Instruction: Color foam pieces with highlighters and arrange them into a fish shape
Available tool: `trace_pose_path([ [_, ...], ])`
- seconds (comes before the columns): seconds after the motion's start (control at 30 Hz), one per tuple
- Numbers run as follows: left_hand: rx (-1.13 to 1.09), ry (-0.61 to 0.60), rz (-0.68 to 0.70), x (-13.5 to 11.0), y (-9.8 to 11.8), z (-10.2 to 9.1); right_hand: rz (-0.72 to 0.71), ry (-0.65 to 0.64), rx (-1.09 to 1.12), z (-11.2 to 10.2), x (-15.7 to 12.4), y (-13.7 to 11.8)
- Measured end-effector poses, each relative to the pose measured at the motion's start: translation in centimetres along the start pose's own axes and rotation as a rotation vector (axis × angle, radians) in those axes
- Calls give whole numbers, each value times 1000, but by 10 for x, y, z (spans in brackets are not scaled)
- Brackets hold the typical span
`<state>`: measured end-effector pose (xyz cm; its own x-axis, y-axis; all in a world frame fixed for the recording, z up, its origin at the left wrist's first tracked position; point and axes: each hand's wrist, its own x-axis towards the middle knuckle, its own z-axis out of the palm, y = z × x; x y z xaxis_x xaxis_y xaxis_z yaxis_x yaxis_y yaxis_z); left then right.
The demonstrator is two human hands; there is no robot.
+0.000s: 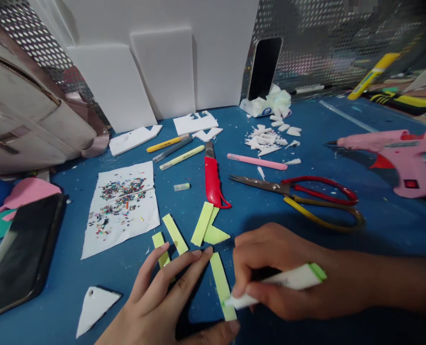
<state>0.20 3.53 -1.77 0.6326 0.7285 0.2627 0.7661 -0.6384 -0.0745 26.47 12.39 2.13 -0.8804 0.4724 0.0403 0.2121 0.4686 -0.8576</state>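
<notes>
My right hand [281,273] is closed round a white marker [288,279] with a light green end. The marker's tip touches the lower part of a narrow yellow-green strip [220,282] on the blue table. My left hand [173,287] is spread over the table, a fingertip at the strip's top end and the thumb by its bottom end. Just beyond those fingers lie a short green strip [159,242], partly covered by them, another green strip [175,235], and an angled green piece [216,232] beside a wider strip [201,224].
A red-handled knife [212,177], scissors [288,189] and a pink glue gun [396,153] lie beyond my hands. Glittery bits cover a white sheet [94,215] at left, near a phone [22,254]. White boards [166,72] lean at the back, with white scraps [265,139] before them.
</notes>
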Motion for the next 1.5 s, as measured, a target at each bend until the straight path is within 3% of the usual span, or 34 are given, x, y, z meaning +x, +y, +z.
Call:
trace_pose_path([
  [0.17, -14, 5, 9, -1, -1, 0, 21, 42, 7, 1, -1, 1],
  [0.3, -13, -5, 8, -2, -2, 0, -20, -14, 36, 0, -1, 1],
  [0.43, -13, 4, -10, -1, -1, 1, 60, 64, 27, -1, 0, 2],
  [0.57, 0, -5, 15, -2, -1, 0, 11, 9, 15, -2, 0, 1],
  [0.7, 18, 8, 15, -3, -1, -1, 19, 94, 1, -3, -2, 0],
  [0.93, -8, 1, 33, -1, -2, -2, 41, 102, 72, -2, -3, 2],
  [1.13, -64, 1, -18, 0, -2, -2, -60, 3, 21, 0, -3, 2],
  [1.37, 7, -26, 5, -1, -2, 0, 70, 175, -55, 0, -1, -1],
  [1.5, 9, -21, -20, -1, 0, -1, 63, 187, -71, 0, -1, -1],
])
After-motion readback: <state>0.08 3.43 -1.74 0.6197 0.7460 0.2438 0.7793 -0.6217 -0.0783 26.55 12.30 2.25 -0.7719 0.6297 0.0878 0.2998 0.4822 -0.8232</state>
